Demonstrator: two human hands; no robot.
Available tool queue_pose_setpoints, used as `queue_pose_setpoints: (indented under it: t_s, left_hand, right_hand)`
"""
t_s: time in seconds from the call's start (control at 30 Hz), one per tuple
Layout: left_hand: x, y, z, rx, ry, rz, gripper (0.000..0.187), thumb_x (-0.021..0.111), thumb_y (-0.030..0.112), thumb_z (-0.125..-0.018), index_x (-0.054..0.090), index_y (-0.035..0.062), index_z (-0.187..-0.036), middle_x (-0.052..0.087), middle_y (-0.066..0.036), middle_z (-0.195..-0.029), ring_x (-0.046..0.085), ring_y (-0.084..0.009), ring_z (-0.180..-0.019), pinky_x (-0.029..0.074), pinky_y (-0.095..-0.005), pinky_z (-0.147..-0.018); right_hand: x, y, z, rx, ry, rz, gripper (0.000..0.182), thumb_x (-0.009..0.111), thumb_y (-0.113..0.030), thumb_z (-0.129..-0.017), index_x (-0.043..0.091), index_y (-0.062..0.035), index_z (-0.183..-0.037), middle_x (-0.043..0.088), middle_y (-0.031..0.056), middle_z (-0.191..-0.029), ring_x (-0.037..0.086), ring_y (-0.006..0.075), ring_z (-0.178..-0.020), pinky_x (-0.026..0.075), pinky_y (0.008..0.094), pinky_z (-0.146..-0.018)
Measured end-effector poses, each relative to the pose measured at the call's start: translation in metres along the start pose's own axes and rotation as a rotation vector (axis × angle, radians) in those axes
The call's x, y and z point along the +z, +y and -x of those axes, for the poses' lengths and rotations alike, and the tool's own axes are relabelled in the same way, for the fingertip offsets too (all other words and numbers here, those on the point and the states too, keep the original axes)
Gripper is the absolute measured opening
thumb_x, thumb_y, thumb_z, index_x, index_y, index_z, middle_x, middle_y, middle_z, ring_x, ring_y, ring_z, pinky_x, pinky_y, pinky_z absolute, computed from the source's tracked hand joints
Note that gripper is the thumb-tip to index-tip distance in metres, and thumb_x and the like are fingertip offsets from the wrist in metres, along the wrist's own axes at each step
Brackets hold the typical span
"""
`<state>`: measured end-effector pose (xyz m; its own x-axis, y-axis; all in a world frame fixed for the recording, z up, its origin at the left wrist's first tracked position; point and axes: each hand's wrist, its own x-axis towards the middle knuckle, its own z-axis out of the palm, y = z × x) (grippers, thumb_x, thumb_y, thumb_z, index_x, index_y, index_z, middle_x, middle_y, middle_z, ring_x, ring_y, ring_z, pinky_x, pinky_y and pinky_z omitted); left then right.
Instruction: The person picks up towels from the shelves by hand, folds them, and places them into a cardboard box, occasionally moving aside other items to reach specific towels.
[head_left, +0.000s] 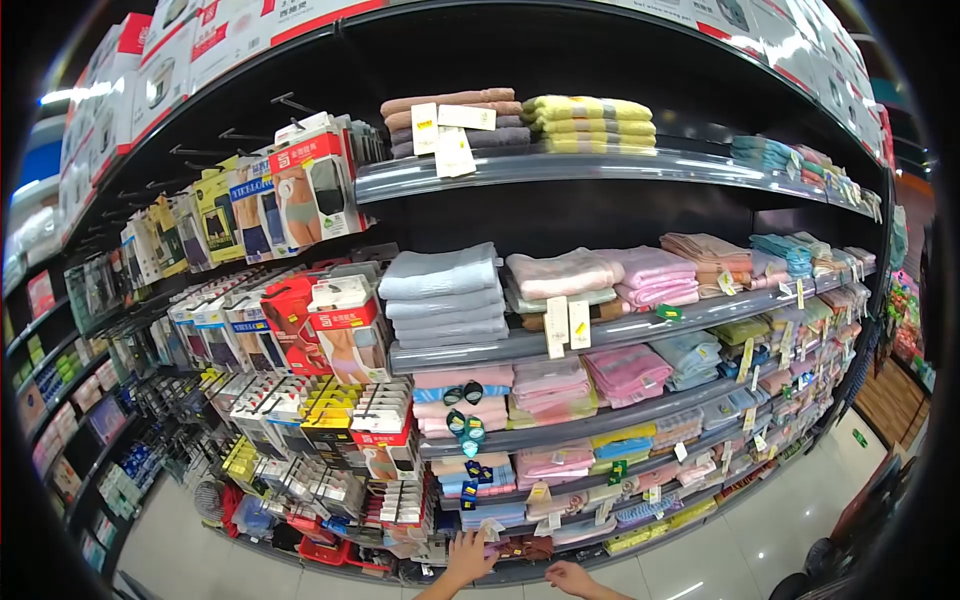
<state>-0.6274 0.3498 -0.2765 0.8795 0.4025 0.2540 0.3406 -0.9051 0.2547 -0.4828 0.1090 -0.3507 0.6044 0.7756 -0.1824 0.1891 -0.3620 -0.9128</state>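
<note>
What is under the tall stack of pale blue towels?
A shelf with a shiny front edge holds the towels; its surface directly beneath them is covered and cannot be seen.

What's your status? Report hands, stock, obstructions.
Left hand open; right hand loosely curled. Folded towels stacked ahead. Paper tags hang in front of some.

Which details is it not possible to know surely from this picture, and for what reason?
In the head view:
Right hand: its own curl hides whether it holds anything.
Left hand: covers any contact with the low-shelf goods.
White hang tags: print too small to read.
Top-shelf boxes: upper parts cut off by the top edge.
</note>
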Motion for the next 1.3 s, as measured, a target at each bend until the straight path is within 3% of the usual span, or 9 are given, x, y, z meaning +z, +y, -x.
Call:
queue_pose_setpoints:
  t_s: [0.1,0.17,0.27,0.37,0.5,0.63,0.77,1.0,1.3]
  left_hand:
    - [-0.002,0.004,0.024,-0.085,-0.107,0.114,0.071,0.064,0.042,-0.082,0.041,0.0049,-0.137,0.044,-0.027,-0.137,0.041,-0.0500,-0.124,0.034,-0.0600,-0.100]
    - [-0.040,0.030,0.032,-0.206,-0.359,0.293,0.075,0.061,0.045,-0.085,0.037,-0.0003,-0.139,0.041,-0.025,-0.141,0.041,-0.0436,-0.126,0.029,-0.0518,-0.108]
    - [0.005,0.007,0.033,0.003,-0.187,0.454,0.066,0.063,0.035,-0.085,0.042,-0.0039,-0.134,0.047,-0.026,-0.134,0.044,-0.0427,-0.121,0.032,-0.0515,-0.105]
    - [-0.073,0.049,0.005,-0.109,-0.306,0.513,0.057,0.056,0.036,-0.087,0.047,-0.0020,-0.129,0.052,-0.024,-0.128,0.047,-0.0412,-0.117,0.034,-0.0504,-0.102]
    - [-0.108,0.051,-0.059,0.319,0.101,0.334,0.060,0.066,0.029,-0.084,0.044,0.0000,-0.132,0.058,-0.027,-0.118,0.057,-0.0419,-0.108,0.047,-0.0418,-0.093]
    - [-0.216,0.110,-0.098,0.158,0.061,0.199,0.055,0.064,0.029,-0.086,0.046,0.0013,-0.130,0.059,-0.022,-0.118,0.060,-0.0370,-0.104,0.050,-0.0438,-0.085]
    - [-0.285,0.146,-0.141,0.383,0.320,0.191,0.044,0.064,0.023,-0.085,0.052,0.0032,-0.122,0.063,-0.018,-0.107,0.064,-0.0336,-0.095,0.051,-0.0401,-0.081]
    - [-0.391,0.202,-0.182,0.447,0.394,-0.010,0.039,0.066,0.016,-0.082,0.055,0.0042,-0.118,0.062,-0.017,-0.110,0.062,-0.0331,-0.098,0.050,-0.0403,-0.083]
    - [-0.483,0.272,-0.284,0.798,1.081,-0.323,0.040,0.069,0.008,-0.077,0.055,0.0002,-0.113,0.058,-0.017,-0.115,0.054,-0.0355,-0.109,0.043,-0.0416,-0.093]
  right_hand:
    - [-0.022,-0.022,-0.015,-0.040,-0.016,-0.080,0.028,0.062,-0.022,-0.088,0.063,0.0004,-0.105,0.069,0.0103,-0.085,0.068,0.0175,-0.077,0.053,0.0301,-0.071]
    - [-0.041,-0.041,-0.021,-0.173,0.018,0.154,0.029,0.063,-0.023,-0.088,0.063,-0.0005,-0.106,0.069,0.0091,-0.084,0.066,0.0167,-0.077,0.052,0.0297,-0.071]
    - [-0.070,-0.062,-0.035,-0.166,0.060,0.114,0.030,0.064,-0.024,-0.088,0.063,-0.0011,-0.107,0.067,0.0093,-0.087,0.064,0.0162,-0.077,0.051,0.0297,-0.072]
    - [-0.108,-0.091,-0.035,-0.254,0.122,0.114,0.031,0.064,-0.025,-0.088,0.063,-0.0015,-0.108,0.067,0.0104,-0.090,0.063,0.0159,-0.080,0.051,0.0300,-0.073]
    - [-0.165,-0.143,-0.014,-0.328,0.194,0.227,0.032,0.062,-0.028,-0.089,0.063,-0.0023,-0.107,0.068,0.0144,-0.087,0.066,0.0233,-0.079,0.052,0.0342,-0.071]
    - [-0.223,-0.171,0.000,-0.424,0.225,0.209,0.030,0.062,-0.027,-0.089,0.063,-0.0021,-0.107,0.068,0.0151,-0.087,0.067,0.0245,-0.079,0.052,0.0348,-0.071]
    - [-0.280,-0.220,0.033,-0.502,0.301,0.329,0.027,0.062,-0.023,-0.088,0.063,-0.0021,-0.106,0.067,0.0158,-0.088,0.066,0.0286,-0.079,0.052,0.0361,-0.071]
    - [-0.364,-0.293,0.057,-0.756,0.453,0.537,0.023,0.061,-0.021,-0.087,0.062,-0.0042,-0.102,0.066,0.0164,-0.090,0.064,0.0334,-0.082,0.051,0.0419,-0.071]
    - [-0.435,-0.423,0.015,-1.000,0.732,0.919,0.019,0.061,-0.019,-0.086,0.061,-0.0043,-0.098,0.065,0.0156,-0.084,0.065,0.0319,-0.078,0.051,0.0403,-0.069]
